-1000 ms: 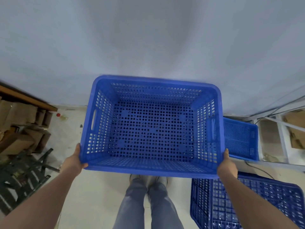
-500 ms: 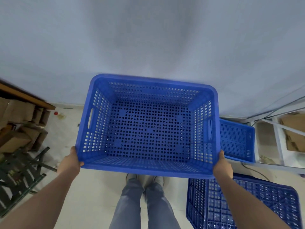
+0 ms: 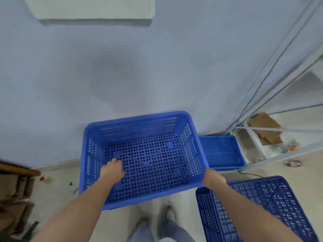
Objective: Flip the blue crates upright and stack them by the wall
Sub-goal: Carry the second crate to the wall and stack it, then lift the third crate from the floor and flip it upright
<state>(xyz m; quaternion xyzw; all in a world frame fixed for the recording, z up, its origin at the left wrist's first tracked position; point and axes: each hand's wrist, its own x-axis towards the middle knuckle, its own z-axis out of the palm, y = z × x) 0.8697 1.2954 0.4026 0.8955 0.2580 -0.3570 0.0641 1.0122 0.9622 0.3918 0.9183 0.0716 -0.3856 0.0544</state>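
A large blue perforated crate (image 3: 190, 145) stands upright and open-topped close to the pale wall; whether it rests on the floor is not clear. My left hand (image 3: 112, 169) is inside it, palm down over the holed bottom, holding nothing. My right hand (image 3: 214, 179) grips the crate's near right corner, fingers hidden under the rim. A second large blue crate (image 3: 262, 206) lies bottom-up on the floor at the lower right. A shallower blue crate (image 3: 222, 151) sits upright against the wall, just right of the big one.
Cardboard boxes (image 3: 10, 189) and a wooden board crowd the left edge. A white metal rack (image 3: 258, 149) with cardboard (image 3: 265, 130) stands at the right, with cables running up the wall. My legs (image 3: 157, 229) stand on pale floor below the crate.
The crate has gone down and toward the wall. My left hand has let go of the near left corner and moved inside the crate. My right hand stays at the right corner.
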